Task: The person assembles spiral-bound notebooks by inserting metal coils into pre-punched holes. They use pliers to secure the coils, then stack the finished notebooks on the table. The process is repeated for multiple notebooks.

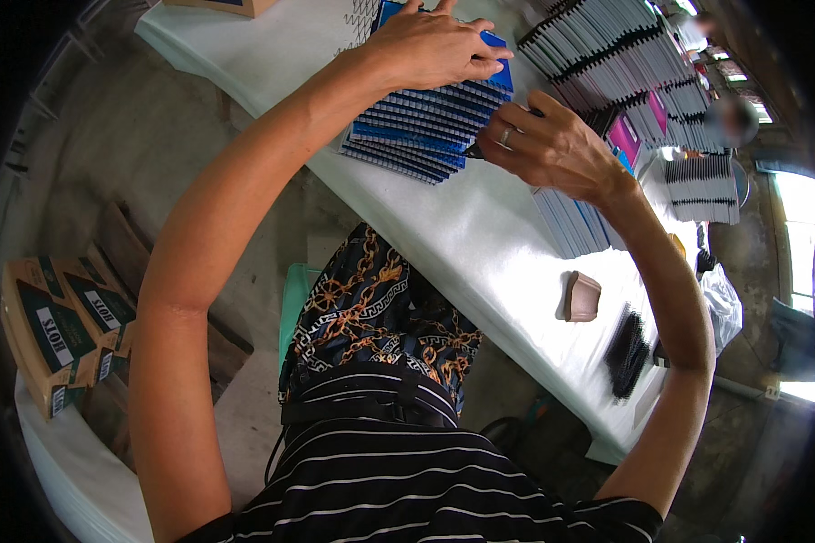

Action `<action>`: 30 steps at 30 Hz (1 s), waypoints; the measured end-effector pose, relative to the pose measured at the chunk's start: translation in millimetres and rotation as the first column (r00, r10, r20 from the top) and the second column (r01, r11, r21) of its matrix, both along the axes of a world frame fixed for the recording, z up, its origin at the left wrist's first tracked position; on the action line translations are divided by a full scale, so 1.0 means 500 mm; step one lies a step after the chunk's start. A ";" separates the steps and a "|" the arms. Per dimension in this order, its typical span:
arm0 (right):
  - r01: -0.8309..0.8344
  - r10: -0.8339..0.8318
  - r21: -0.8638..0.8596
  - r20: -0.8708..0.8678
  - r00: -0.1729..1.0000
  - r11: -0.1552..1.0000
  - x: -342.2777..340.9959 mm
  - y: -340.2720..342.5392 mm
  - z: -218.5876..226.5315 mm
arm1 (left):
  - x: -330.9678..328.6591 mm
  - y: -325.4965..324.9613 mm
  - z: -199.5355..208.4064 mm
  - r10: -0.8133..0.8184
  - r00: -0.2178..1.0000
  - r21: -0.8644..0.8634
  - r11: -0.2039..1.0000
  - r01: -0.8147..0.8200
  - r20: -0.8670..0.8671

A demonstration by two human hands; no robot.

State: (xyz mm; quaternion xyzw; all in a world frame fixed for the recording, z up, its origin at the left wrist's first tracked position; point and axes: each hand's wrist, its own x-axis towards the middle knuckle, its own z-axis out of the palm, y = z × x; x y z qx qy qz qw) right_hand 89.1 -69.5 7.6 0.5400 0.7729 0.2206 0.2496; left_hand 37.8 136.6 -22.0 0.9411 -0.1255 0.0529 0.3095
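Looking down from my remote seat, I have a striped black shirt (389, 480) at 6 o'clock and patterned trousers (353, 317) just above it. A white-covered desk (480, 235) slants from 11 to 4 o'clock. On it, toward 3 o'clock, sit a small tan block (585, 299) and, just beyond, a pile of black coils (627, 355).

At 12 o'clock is the blue notebook stack (412, 127): glossy covers, dark-and-silver coil bindings in ridged rows, the lower books fanned slightly out of line. My view gives me the left hand (433, 47) laid over its top, fingers spread. The right hand (541, 145), wearing a ring (505, 138), is curled at the stack's right edge around a dark item (474, 152), mostly hidden; I can't tell what it is. Cover print is too small for me to read.

Farther off, around 1 o'clock, stand taller rows of bound books (598, 54). Toward 9 o'clock, brown cartons (59, 317) carry dark green panels and white labels in bold dark capitals.
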 end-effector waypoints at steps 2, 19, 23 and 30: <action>0.117 -0.109 -0.080 0.089 0.990 0.990 -0.035 0.034 0.004 | 0.018 0.007 -0.024 0.020 1.000 -0.025 0.999 -0.019 0.015; 0.072 -0.075 0.055 0.060 0.995 0.996 0.004 -0.019 -0.010 | 0.033 0.007 -0.042 -0.010 0.993 0.027 1.000 0.007 0.119; 0.011 -0.023 0.091 0.126 0.992 0.996 -0.013 -0.016 -0.018 | 0.026 0.007 -0.027 -0.010 0.997 0.066 0.998 0.005 0.078; 0.663 -0.663 0.011 0.056 0.747 0.748 -0.115 -0.002 -0.053 | 0.070 0.014 -0.114 -0.013 0.969 0.024 1.000 0.007 0.248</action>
